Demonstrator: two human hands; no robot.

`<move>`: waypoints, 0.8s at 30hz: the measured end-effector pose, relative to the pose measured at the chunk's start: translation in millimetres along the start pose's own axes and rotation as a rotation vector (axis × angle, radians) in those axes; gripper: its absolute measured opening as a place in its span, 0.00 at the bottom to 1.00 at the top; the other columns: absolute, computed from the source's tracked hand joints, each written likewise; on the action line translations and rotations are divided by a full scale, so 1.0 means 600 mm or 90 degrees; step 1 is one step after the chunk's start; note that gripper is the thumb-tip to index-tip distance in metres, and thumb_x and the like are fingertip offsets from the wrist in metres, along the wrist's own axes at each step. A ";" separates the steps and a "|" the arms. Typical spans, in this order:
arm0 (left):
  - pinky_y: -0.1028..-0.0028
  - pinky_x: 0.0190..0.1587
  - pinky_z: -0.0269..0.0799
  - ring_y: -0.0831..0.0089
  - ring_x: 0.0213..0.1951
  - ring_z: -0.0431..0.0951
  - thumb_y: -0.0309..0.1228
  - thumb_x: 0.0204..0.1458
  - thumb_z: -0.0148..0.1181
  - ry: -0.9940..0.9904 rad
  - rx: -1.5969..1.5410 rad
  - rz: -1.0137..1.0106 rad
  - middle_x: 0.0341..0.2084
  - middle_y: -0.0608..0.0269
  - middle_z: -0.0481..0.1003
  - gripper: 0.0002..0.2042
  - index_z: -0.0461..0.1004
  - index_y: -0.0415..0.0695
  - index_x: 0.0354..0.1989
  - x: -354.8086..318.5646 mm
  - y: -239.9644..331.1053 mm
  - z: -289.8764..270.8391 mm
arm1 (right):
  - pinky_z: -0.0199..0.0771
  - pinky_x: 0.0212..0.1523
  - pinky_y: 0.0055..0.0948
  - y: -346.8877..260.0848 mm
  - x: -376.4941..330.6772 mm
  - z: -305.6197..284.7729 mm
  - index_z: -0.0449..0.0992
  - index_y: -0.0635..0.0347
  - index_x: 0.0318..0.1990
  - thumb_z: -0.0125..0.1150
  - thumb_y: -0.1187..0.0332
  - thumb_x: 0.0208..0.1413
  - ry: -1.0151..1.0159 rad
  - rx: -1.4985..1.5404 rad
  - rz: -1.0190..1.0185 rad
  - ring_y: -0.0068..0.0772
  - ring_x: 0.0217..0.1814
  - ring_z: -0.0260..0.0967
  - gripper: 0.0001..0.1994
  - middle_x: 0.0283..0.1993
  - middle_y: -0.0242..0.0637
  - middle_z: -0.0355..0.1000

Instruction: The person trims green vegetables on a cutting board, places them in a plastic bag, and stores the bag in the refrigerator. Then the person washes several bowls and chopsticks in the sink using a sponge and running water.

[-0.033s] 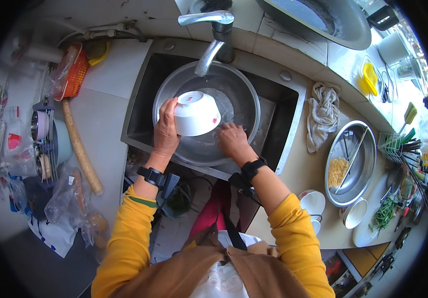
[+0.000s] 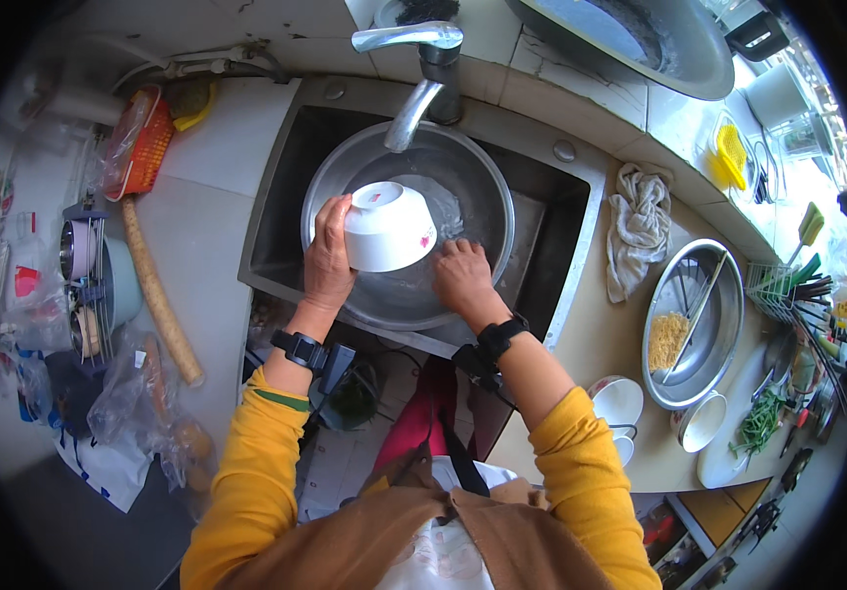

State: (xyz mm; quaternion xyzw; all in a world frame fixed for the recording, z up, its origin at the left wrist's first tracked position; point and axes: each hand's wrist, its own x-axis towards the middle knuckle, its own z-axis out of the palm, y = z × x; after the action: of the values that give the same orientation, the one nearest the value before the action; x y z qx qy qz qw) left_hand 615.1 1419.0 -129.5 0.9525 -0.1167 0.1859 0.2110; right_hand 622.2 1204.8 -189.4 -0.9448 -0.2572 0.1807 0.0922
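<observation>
A white bowl (image 2: 387, 236) with a small pink flower is tipped over the metal basin (image 2: 490, 175), its base facing up and away from me. My left hand (image 2: 328, 244) grips its left side, the thumb along the wall near the base. Just right of the bowl, my right hand (image 2: 463, 273) is closed low in the basin, fingers bent together. Its fingertips are turned down, and whatever they hold, if anything, is hidden. Rippling water shows beyond its knuckles. The faucet (image 2: 414, 116) reaches over the basin's far edge.
The basin sits inside a steel sink (image 2: 271, 251). To the right lie a crumpled cloth (image 2: 637, 231), an oval metal bowl (image 2: 735, 324) holding noodles and chopsticks, and small bowls (image 2: 618, 401). A long root vegetable (image 2: 161, 295) and an orange basket (image 2: 148, 147) lie left.
The water beyond my right hand ripples differently. My right hand and the bowl have shifted only very slightly.
</observation>
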 end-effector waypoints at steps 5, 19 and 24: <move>0.65 0.52 0.79 0.56 0.59 0.68 0.15 0.39 0.67 0.011 0.006 0.074 0.60 0.56 0.61 0.44 0.51 0.54 0.66 -0.006 -0.020 0.015 | 0.52 0.66 0.52 -0.004 -0.029 -0.031 0.70 0.58 0.59 0.59 0.69 0.49 0.126 -0.006 0.116 0.53 0.66 0.58 0.26 0.59 0.49 0.67; 0.73 0.51 0.76 0.62 0.51 0.73 0.21 0.59 0.45 -0.105 -0.589 -0.430 0.54 0.50 0.66 0.18 0.62 0.32 0.59 -0.016 0.012 0.011 | 0.26 0.71 0.67 -0.049 -0.264 -0.134 0.65 0.54 0.65 0.50 0.62 0.57 0.359 -0.069 0.203 0.62 0.76 0.39 0.26 0.68 0.53 0.59; 0.62 0.47 0.80 0.49 0.50 0.74 0.19 0.55 0.42 0.215 -0.469 -0.589 0.58 0.41 0.62 0.27 0.48 0.37 0.65 -0.014 0.089 -0.010 | 0.27 0.72 0.64 -0.027 -0.396 -0.178 0.69 0.58 0.60 0.48 0.63 0.57 0.418 -0.140 0.237 0.57 0.76 0.40 0.23 0.66 0.51 0.60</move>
State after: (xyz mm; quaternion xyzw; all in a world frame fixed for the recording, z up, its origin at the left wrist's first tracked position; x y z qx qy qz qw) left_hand 590.0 1375.7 -108.8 0.7263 0.2873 0.1710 0.6006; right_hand 465.8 1086.7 -17.5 -0.9871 -0.0557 -0.1463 0.0337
